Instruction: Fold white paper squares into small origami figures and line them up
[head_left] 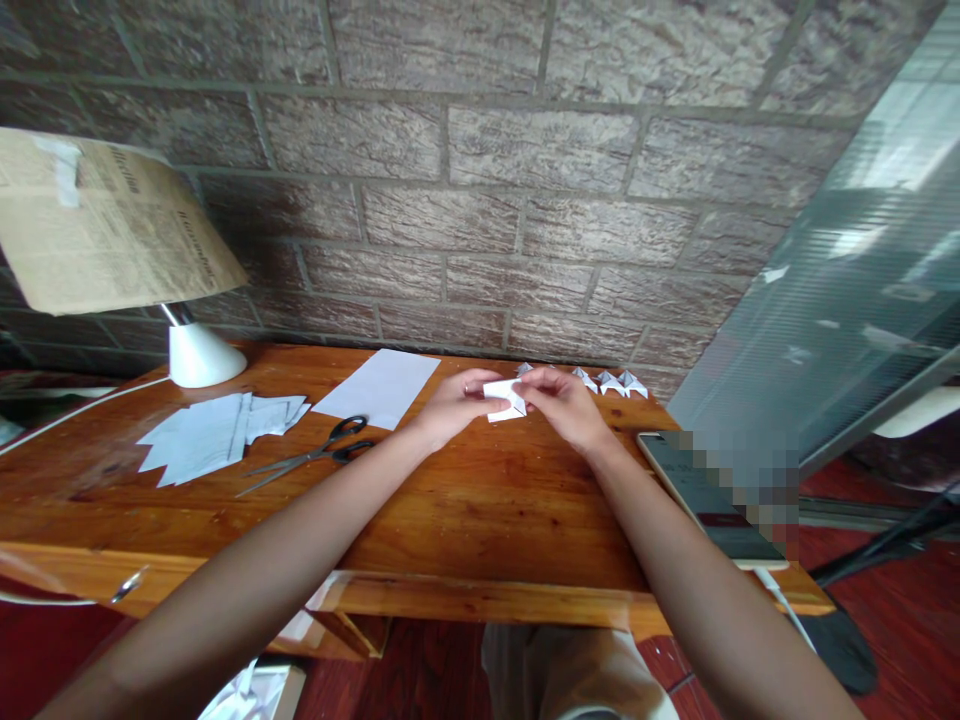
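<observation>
- Toward the far edge of the surface (480, 510), about midway along it, the left hand (452, 402) and the right hand (568, 405) meet around a small folded paper (504, 398).
- Both hands are closed to a pinch. The left hand's thumb and fingertips grip the paper's left end, and the right hand's grip its right end. The other fingers curl loosely.
- The folded paper is white and sits between the two hands, low over the wood. Whether it touches the surface cannot be told.
- Both forearms are bare and reach from the near edge up to the hands in a narrow V.
- Just behind the right hand, along the far edge toward the far right corner, a row of small folded pieces (615, 382) sits side by side, points up.
- Left of the left hand, a plain white sheet (379, 388) lies flat near the far edge, apart from the hand.
- Scissors (319, 455) with black handles lie just nearer than that sheet, handles toward the hands, blades slightly parted and pointing toward the left edge.
- Farther left, a spread of cut paper (206, 435) with jagged outlines lies flat.
- Near the far left corner stands a lamp (196, 352) with a white cone base, under a shade (105, 225) of printed paper.
- Along the right edge lies a dark flat device (697, 490), partly blurred out, with a white cable (780, 595) at its near end.
- A brick wall (525, 200) rises behind the far edge, and a glass panel (862, 280) stands at the right.
</observation>
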